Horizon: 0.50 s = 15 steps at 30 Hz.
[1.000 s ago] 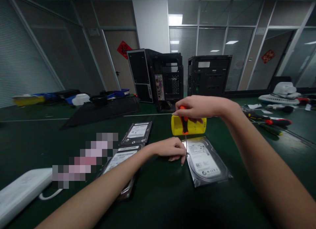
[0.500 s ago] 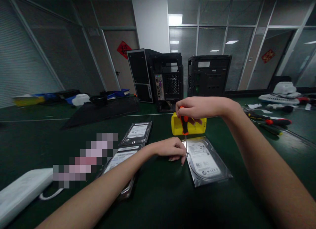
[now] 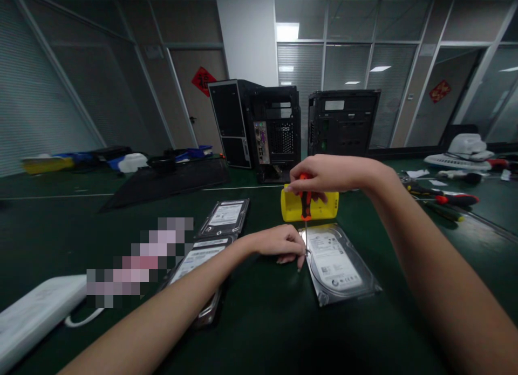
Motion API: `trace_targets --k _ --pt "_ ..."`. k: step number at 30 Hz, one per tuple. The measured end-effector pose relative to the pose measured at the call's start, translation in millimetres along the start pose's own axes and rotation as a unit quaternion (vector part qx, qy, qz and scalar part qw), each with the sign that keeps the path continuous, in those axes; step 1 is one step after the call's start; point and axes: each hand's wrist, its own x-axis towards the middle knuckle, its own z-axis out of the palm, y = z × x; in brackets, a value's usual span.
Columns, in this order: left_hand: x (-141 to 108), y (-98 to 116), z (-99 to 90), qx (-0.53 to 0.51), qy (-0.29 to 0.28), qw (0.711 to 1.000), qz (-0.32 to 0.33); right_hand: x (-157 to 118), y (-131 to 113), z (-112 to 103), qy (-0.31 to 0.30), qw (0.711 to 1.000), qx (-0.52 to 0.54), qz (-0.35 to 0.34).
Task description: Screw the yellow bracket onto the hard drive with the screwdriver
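Head view.
- Right hand: fingers closed about the upper handle of one orange-and-black screwdriver, its shank near upright below them.
- Left hand: fingers curled, tips beside the lower shank; whether they pinch anything cannot be told.
- Hard disk drive: label up, just right of the left fingertips, below the right fingers; screwdriver tip at its left edge.
- Yellow plastic bin: just behind the right fingers.
- Second hard disk drive, third hard disk drive: left of the left fingers.
- Hazards, judged: sideways push could skid the tip into the left fingertips; uneven downward force could swivel the drive.
- Clearance: bare desk on the near side of the left fingers; bin crowds the far side.
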Motion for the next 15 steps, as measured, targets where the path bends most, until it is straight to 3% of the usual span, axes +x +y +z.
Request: trace_targets --k 8,15 --pt "-0.2 -1.3 0.2 0.001 0.003 1.000 -0.002 1.0 -2.7 2.7 0.003 0.999 0.022 0.037" --pt "-0.2 0.1 0.2 0.004 0.005 1.000 -0.012 0.8 -3.0 3.4 0.008 0.999 0.040 0.027"
